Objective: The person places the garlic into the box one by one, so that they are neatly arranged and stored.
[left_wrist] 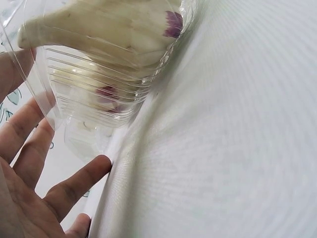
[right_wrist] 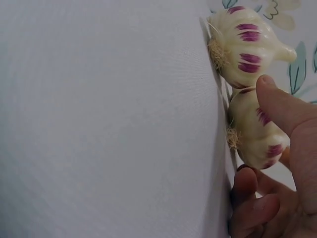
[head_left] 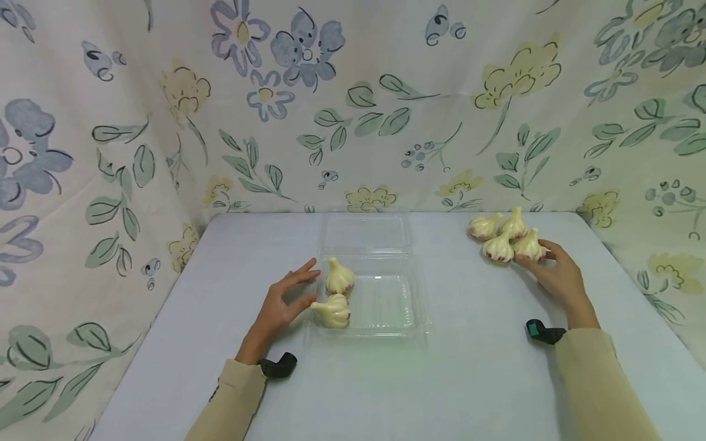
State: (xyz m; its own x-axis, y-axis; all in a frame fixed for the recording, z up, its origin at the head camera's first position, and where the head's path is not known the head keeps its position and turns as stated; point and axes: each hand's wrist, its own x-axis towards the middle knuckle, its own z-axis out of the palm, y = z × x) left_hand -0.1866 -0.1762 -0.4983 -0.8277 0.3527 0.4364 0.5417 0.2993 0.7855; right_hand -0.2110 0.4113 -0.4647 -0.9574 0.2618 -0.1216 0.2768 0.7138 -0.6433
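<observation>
In the head view, a clear box (head_left: 383,306) sits on the worktop (head_left: 474,380), its lid (head_left: 366,234) laid back on the far side. Two garlics (head_left: 339,278) are in its left part, the nearer one's stem pointing left. The left hand (head_left: 280,303) is beside the box's left wall, fingers spread, gripping nothing. At the far right is a cluster of four garlics; the right hand (head_left: 564,278) has thumb and fingers around the nearest right one (head_left: 529,246).

In the left wrist view, the spread fingertips are at the clear wall.

In the right wrist view, the thumb crosses that garlic, other fingers bent below; grip firmness cannot be told.
</observation>
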